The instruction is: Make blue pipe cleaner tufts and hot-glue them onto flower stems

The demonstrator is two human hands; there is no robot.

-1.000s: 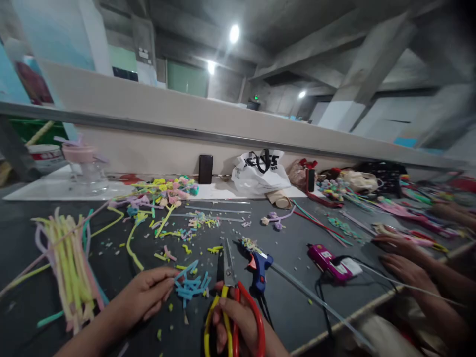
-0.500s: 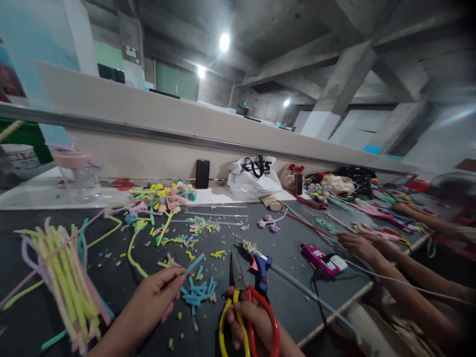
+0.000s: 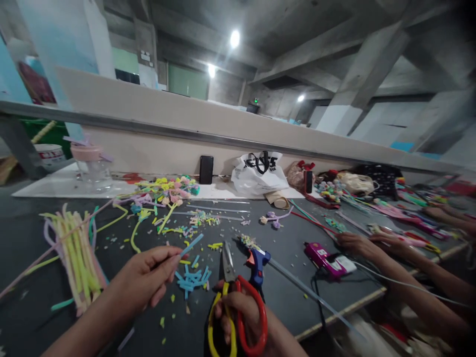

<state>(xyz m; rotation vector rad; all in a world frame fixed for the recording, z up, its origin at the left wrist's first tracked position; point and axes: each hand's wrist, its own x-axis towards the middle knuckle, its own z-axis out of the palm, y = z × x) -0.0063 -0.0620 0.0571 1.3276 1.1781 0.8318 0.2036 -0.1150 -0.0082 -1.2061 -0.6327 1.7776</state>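
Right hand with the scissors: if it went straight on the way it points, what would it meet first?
Probably the yellow scraps by the tips of the scissors, then a clear rod. How high the right hand sits is hard to judge.

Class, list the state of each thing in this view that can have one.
Red-and-yellow-handled metal scissors: held in right hand, blades pointing forward.
Thin light-blue strip: pinched in left hand.
Short blue strips: loosely piled.
Black rectangular phone: upright.
Blue-and-orange plastic glue gun: lying down.
Magenta-and-white power strip: cable attached.
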